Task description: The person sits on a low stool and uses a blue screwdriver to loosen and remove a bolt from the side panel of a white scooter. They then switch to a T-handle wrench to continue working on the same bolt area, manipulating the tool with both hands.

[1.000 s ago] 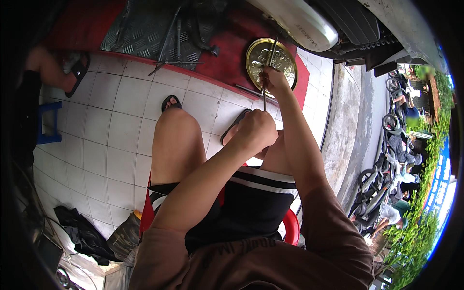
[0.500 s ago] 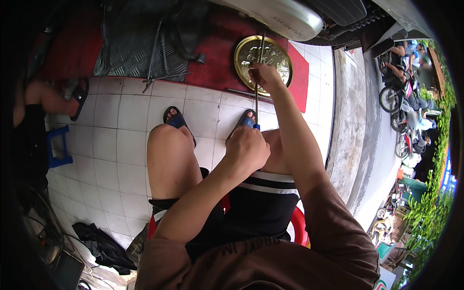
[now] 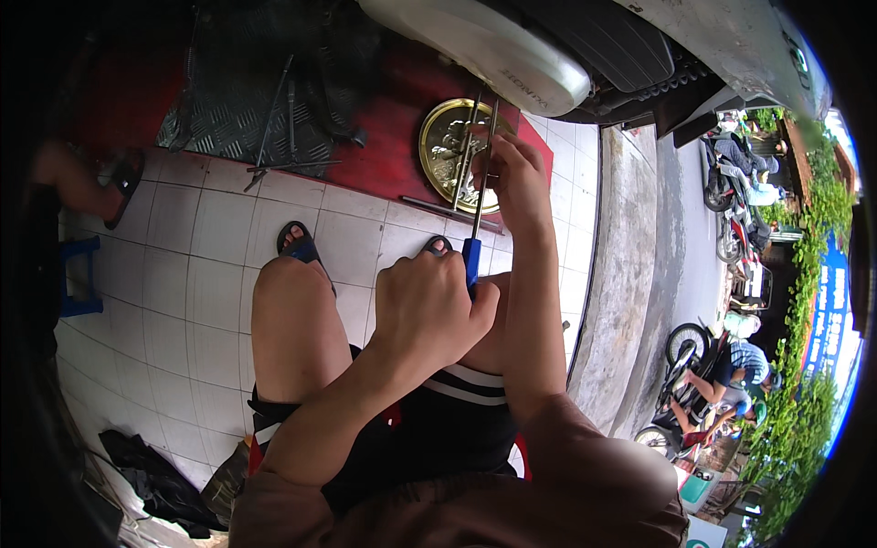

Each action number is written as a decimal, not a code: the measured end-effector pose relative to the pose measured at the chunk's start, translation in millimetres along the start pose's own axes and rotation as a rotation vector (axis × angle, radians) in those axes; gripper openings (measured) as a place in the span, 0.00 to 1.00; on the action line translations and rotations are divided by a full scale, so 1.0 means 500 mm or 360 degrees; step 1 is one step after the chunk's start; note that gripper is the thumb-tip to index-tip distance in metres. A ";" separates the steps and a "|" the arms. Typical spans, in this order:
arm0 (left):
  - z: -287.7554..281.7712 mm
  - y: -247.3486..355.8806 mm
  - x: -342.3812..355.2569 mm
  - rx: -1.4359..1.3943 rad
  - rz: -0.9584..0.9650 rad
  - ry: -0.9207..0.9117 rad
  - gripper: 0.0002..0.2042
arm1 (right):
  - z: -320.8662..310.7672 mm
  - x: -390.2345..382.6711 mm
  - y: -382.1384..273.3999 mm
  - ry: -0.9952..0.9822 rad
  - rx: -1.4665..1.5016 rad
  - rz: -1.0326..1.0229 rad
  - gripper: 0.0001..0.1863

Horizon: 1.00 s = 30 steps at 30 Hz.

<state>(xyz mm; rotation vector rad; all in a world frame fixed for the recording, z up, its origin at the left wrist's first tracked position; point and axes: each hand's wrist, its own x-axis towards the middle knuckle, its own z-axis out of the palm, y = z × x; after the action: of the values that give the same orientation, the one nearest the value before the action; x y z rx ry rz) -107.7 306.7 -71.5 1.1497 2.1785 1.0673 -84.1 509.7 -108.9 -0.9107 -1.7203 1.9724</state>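
My left hand is closed around the blue handle of a long screwdriver. The metal shaft points away from me. Bent fingers of my right hand curl about the shaft part way up, slightly blurred. Beneath that hand lies a round gold-coloured metal tray with small parts in it, too blurred to name. Beside the shaft a second thin rod crosses over the tray; I cannot tell what it is. The screwdriver's far end appears just short of the silver engine cover of a motorbike.
The tray rests on a red platform with a dark treaded mat and several metal tools on it. Another person's leg and a blue stool are at left. Motorbikes and riders pass on the street at right.
The screwdriver has come back from the engine cover and up towards me, so more of its blue handle shows. My right hand's grip has loosened. The whole view has shifted.
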 end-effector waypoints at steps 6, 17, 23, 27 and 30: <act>0.025 -0.018 0.017 -0.0065 0.0361 0.0153 0.15 | 0.010 -0.032 -0.034 -0.0033 0.0201 -0.0373 0.21; 0.038 -0.029 0.035 -0.0782 0.0406 -0.0013 0.25 | -0.019 0.052 -0.064 -0.0020 0.0400 -0.0574 0.19; 0.046 -0.024 0.044 -0.0540 0.0387 -0.0080 0.24 | -0.021 0.074 -0.058 -0.0065 0.0441 -0.0596 0.20; 0.048 -0.023 0.044 -0.0438 0.0428 -0.0041 0.23 | -0.018 0.076 -0.060 -0.0074 0.0423 -0.0607 0.19; 0.045 -0.024 0.048 -0.0454 0.0446 -0.0054 0.24 | -0.022 0.079 -0.060 -0.0135 0.0500 -0.0583 0.19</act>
<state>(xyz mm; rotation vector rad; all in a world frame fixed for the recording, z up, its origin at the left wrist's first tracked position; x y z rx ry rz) -111.4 332.2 -95.6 1.3495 1.7996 1.4117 -109.2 548.9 -89.0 -0.3785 -1.4371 1.9713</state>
